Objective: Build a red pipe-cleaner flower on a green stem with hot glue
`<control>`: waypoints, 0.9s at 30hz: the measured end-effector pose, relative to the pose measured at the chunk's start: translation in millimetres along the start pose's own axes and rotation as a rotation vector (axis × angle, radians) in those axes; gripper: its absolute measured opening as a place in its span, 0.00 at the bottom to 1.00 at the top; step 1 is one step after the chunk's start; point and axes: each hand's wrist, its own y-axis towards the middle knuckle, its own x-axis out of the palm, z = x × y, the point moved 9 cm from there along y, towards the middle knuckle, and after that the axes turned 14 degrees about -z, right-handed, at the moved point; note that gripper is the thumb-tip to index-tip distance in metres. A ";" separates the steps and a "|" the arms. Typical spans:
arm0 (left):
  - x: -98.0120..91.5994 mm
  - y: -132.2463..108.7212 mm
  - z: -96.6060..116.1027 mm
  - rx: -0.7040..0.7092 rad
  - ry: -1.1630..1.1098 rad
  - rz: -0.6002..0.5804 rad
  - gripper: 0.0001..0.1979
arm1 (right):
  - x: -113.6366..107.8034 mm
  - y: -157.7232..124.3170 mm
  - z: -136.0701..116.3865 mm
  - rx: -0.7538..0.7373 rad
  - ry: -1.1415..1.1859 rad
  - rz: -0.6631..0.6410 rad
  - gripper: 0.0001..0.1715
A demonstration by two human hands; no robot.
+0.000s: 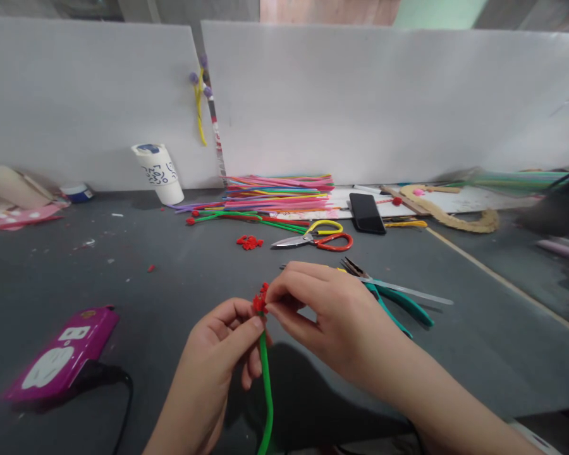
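Note:
My left hand [227, 347] pinches the top of a green pipe-cleaner stem [267, 398], which hangs down past the bottom edge of the view. A small red flower head [258, 303] sits at the stem's upper end. From the right, my right hand [320, 306] closes thumb and forefinger on a bit of red at that flower head's side. Beyond my hands lies a little pile of red pieces [250, 242]. Scissors [313, 239] with one yellow and one red handle rest near it. Teal-handled pliers [393, 300] lie partly behind my right hand.
A bundle of coloured pipe cleaners [279, 193] lies at the back, with finished-looking red-tipped green stems [227, 215] before it. A phone [367, 213] is right of them. A white tumbler [160, 174] stands back left. A magenta device [66, 354] with a black cable lies front left.

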 end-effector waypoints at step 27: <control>4.6 -27.4 28.7 0.251 -0.058 0.144 0.09 | -13.8 -39.9 -51.2 -0.495 -0.278 0.416 0.12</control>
